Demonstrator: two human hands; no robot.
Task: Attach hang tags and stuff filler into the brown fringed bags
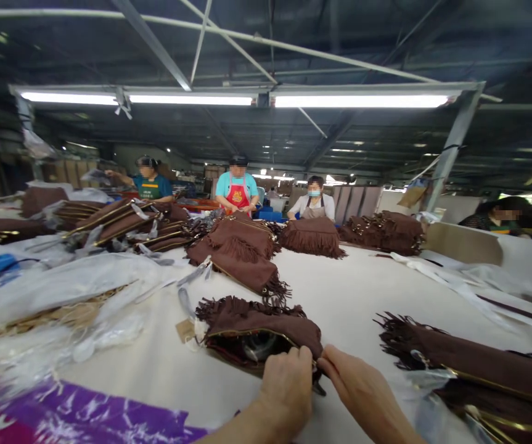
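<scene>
A brown fringed bag [266, 320] lies on the pale table in front of me, its gold zipper open and clear plastic showing inside. My left hand [288, 382] is closed on the bag's near edge, toward the right end of the opening. Beside it, my right hand [356, 379] pinches the bag's right corner, fingers pressed together. A tan tag [185, 331] hangs at the bag's left end.
Brown bags [240, 240] are piled behind; more fringed bags [487, 370] lie at the right. Clear plastic [85, 302] and a purple bag [85, 413] cover the left. Several people work beyond the table [349, 290].
</scene>
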